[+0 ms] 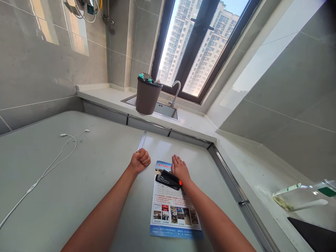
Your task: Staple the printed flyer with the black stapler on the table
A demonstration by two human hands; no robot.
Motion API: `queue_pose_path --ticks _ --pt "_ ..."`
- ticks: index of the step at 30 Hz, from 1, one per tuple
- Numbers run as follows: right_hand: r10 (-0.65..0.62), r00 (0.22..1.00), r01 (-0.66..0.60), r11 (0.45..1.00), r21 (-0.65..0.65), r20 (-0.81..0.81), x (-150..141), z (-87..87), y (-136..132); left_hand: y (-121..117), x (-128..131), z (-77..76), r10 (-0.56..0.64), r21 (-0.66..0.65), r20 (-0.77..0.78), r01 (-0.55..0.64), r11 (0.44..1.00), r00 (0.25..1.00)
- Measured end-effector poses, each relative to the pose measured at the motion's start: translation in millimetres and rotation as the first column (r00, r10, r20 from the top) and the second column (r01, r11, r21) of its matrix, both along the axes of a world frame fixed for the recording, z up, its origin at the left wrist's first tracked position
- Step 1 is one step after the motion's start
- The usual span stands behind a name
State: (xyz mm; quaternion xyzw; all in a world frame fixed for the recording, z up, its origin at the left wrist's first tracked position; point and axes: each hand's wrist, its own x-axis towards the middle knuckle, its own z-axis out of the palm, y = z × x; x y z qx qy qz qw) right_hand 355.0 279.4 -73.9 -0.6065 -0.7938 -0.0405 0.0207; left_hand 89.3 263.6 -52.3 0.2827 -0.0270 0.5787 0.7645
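Note:
A printed flyer (pixel 172 206) with a blue border lies flat on the grey table (pixel 78 182) in front of me. A black stapler (pixel 168 179) with an orange end rests across the flyer's upper part. My right hand (pixel 180 169) lies flat, fingers together, on the flyer's top right corner, touching the stapler's orange end. My left hand (pixel 140 160) is closed in a fist on the bare table just left of the flyer, holding nothing that I can see.
White wired earphones (pixel 52 159) trail across the table's left side. Behind the table a white counter holds a sink (pixel 160 108) with a tap and a brown bucket (pixel 147 95). A clear bottle (pixel 301 196) lies on the right ledge under the window.

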Motion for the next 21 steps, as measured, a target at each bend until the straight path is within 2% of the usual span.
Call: queue_pose_path --ticks 5,9,13,17,21 --pt "-0.038 0.998 0.034 0.996 -0.085 -0.042 -22.1 -0.1 1.6 -0.4 0.7 1.0 0.012 0.001 0.012 -0.012 1.000 1.000" --pt "0.052 0.992 -0.062 0.994 -0.088 -0.111 -58.6 2.4 1.6 -3.6 -3.8 1.8 0.034 0.029 0.065 -0.036 0.999 0.997" --pt "0.099 0.979 -0.118 0.988 -0.096 -0.179 -86.4 4.5 -0.4 -4.0 -8.8 0.6 0.094 0.008 0.034 -0.095 0.995 0.995" --pt "0.137 0.966 -0.162 0.982 -0.099 -0.221 -99.1 5.6 -2.7 0.0 -8.9 -3.0 0.108 -0.013 -0.015 -0.108 0.994 0.994" --pt "0.217 0.941 -0.251 0.962 -0.108 -0.260 -104.3 7.5 -1.9 2.7 -7.4 -3.5 0.172 -0.004 0.005 -0.172 0.985 0.985"
